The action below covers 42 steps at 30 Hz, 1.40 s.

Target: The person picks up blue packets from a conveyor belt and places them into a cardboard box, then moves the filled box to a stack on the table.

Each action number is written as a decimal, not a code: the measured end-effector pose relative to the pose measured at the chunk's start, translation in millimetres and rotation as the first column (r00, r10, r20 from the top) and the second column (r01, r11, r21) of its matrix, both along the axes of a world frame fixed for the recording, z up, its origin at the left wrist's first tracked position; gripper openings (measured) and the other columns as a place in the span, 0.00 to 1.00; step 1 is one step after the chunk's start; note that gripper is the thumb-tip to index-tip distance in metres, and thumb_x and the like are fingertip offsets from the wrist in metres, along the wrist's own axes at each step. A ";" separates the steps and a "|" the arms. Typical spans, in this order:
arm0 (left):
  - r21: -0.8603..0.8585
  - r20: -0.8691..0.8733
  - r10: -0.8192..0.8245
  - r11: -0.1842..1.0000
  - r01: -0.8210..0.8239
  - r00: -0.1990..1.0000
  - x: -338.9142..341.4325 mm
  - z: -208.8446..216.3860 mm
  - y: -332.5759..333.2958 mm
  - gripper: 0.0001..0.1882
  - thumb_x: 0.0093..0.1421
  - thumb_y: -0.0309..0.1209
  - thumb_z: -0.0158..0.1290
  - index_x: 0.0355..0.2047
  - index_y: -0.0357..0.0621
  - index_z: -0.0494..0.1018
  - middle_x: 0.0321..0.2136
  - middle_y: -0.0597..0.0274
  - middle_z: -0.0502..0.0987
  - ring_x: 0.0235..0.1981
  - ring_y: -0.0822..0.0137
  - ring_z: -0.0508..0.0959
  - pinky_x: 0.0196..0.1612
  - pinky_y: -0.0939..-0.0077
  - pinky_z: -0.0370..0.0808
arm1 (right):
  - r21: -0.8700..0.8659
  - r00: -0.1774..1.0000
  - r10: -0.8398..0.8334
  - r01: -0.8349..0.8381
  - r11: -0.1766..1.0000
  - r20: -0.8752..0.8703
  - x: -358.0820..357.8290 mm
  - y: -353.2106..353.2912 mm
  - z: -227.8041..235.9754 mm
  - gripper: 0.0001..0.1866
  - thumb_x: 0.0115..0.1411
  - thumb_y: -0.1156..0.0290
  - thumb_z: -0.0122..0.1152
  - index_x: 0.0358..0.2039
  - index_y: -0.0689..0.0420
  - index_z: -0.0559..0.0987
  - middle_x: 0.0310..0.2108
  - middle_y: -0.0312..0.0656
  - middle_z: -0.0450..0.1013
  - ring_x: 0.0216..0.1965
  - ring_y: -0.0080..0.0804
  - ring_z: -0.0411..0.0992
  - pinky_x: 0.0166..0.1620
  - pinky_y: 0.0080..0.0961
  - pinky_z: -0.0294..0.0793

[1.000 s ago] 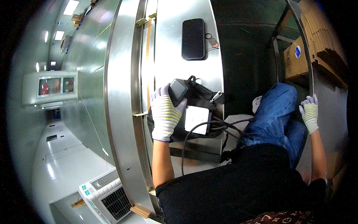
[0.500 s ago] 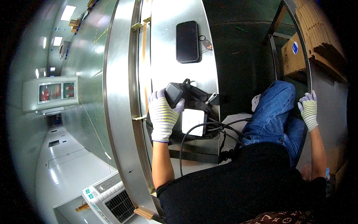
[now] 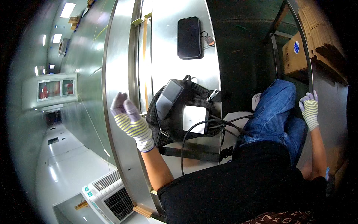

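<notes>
My left hand (image 3: 131,118), in a striped white-and-yellow glove, is held over the metal bench's left part with thumb and fingers apart and nothing in it. To its right, a black mesh bag (image 3: 173,130) lies on the metal bench (image 3: 164,48). A grey rounded block-shaped device (image 3: 169,99) rests on the bag, beside a square white item (image 3: 195,118). Black cables (image 3: 223,123) run from the bag toward my lap. Far right, my right hand (image 3: 310,107), gloved alike, rests with fingers extended at the edge of another metal surface (image 3: 330,112), holding nothing visible.
A black phone (image 3: 189,38) and a key ring with a tag (image 3: 209,39) lie farther up the bench. Cardboard boxes (image 3: 296,56) and flat cardboard sheets (image 3: 322,33) are at the upper right. A white air-conditioner-like unit (image 3: 110,196) stands at the lower left.
My left hand has let go of the grey device and moved left, away from the bag. The device now lies fully visible on the mesh. My right hand stays in place.
</notes>
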State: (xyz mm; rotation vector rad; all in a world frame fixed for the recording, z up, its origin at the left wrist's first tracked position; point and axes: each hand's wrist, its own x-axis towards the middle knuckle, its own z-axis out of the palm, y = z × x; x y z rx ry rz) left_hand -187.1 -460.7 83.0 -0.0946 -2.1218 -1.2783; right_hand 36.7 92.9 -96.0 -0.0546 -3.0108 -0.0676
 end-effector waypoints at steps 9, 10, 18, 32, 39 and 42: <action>-0.001 -0.087 0.099 0.995 -0.100 0.991 -0.1 5.7 0.9 0.12 0.63 0.32 0.49 0.41 0.34 0.70 0.36 0.58 0.75 0.38 0.68 0.74 0.46 0.76 0.71 | 0.006 1.000 0.000 0.000 1.000 0.000 0.5 2.4 -5.3 0.08 0.43 0.69 0.63 0.25 0.52 0.75 0.28 0.35 0.71 0.47 0.37 0.67 0.66 0.46 0.46; 0.001 -0.087 0.101 0.995 -0.102 0.991 0.0 6.0 0.3 0.12 0.63 0.31 0.49 0.41 0.34 0.70 0.36 0.58 0.75 0.38 0.68 0.74 0.45 0.76 0.71 | 0.004 1.000 -0.009 0.009 1.000 0.016 0.1 2.6 -5.3 0.08 0.43 0.69 0.63 0.25 0.52 0.75 0.28 0.35 0.72 0.47 0.37 0.67 0.66 0.46 0.46; -0.008 -0.070 0.096 0.995 -0.097 0.993 1.5 8.0 -0.3 0.13 0.63 0.32 0.49 0.41 0.34 0.70 0.36 0.58 0.75 0.38 0.67 0.74 0.46 0.76 0.70 | 0.004 0.998 -0.029 0.029 1.000 0.049 -3.0 -0.7 3.6 0.06 0.43 0.69 0.63 0.23 0.51 0.75 0.27 0.36 0.72 0.46 0.37 0.68 0.66 0.47 0.47; -0.028 -0.025 -0.082 0.996 0.082 0.996 -10.5 12.7 25.1 0.17 0.60 0.36 0.52 0.44 0.37 0.70 0.43 0.52 0.73 0.48 0.58 0.73 0.52 0.63 0.75 | 0.088 0.941 -0.097 0.072 0.993 0.324 -24.0 -17.6 32.3 0.08 0.47 0.61 0.53 0.16 0.46 0.78 0.20 0.38 0.72 0.27 0.41 0.69 0.46 0.41 0.65; -0.296 -0.099 -0.491 0.845 0.446 0.865 -23.3 29.7 153.2 0.16 0.58 0.24 0.51 0.47 0.37 0.69 0.44 0.52 0.73 0.48 0.57 0.72 0.52 0.64 0.71 | -0.147 0.998 -0.045 0.050 0.988 0.038 -1.2 -12.9 27.1 0.12 0.50 0.56 0.55 0.25 0.50 0.79 0.25 0.37 0.72 0.35 0.36 0.70 0.57 0.45 0.58; -0.299 -0.037 -0.695 0.693 0.655 0.718 -0.1 23.8 223.0 0.16 0.57 0.24 0.51 0.47 0.37 0.69 0.44 0.52 0.73 0.48 0.57 0.72 0.52 0.64 0.71 | -0.064 1.000 -0.011 0.013 0.998 0.028 23.6 -8.8 14.2 0.10 0.51 0.56 0.53 0.25 0.48 0.75 0.25 0.32 0.68 0.37 0.32 0.67 0.63 0.48 0.52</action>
